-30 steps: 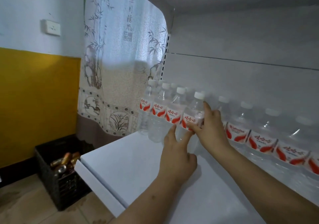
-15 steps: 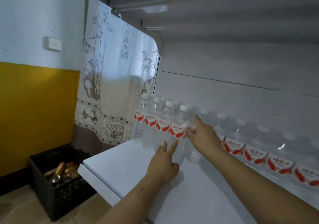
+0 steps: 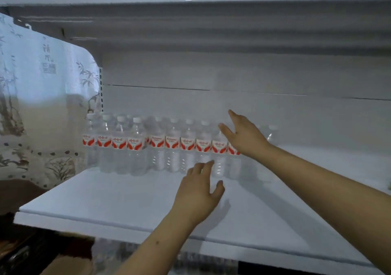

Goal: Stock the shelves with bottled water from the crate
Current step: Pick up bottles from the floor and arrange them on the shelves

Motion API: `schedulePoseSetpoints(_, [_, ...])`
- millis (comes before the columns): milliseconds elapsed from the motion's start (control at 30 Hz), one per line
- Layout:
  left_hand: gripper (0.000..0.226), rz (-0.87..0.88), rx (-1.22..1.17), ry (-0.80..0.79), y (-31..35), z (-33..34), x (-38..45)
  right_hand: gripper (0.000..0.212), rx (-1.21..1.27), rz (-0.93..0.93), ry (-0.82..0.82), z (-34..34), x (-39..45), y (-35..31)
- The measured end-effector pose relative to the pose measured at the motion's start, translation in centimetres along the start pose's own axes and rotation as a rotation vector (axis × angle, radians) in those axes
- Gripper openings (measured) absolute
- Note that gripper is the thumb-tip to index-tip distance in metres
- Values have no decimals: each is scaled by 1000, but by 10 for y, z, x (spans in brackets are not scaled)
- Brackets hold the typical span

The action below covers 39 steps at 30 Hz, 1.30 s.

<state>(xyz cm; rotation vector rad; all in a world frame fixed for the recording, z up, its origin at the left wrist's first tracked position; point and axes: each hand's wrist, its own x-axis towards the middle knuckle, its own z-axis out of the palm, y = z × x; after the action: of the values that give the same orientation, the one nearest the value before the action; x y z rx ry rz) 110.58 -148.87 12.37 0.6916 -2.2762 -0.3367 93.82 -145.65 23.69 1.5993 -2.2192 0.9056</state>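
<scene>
progress: bottles point(image 3: 160, 145) stand in a row at the back of the shelf point(image 3: 105, 200), front part not filled | left hand point(image 3: 198, 190) and right hand point(image 3: 245, 139) fingers spread, holding nothing | crate maybe lower left, too dark.
</scene>
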Motion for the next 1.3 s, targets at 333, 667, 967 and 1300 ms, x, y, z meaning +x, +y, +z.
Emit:
schedulePoseSetpoints(333, [47, 435, -243, -205, 176, 112, -51, 69, -243, 315, 126, -144, -189, 129])
schedulePoseSetpoints(667, [56, 700, -146, -880, 287, 260, -229, 55, -194, 870, 356, -165, -477, 235])
schedulePoseSetpoints(967, [58, 616, 92, -1592, 316, 379, -343, 55, -23, 1459, -99, -45, -726, 317])
schedulePoseSetpoints(1300, [49, 469, 341, -1842, 267, 422, -379, 40, 180, 1810, -504, 112, -878, 307])
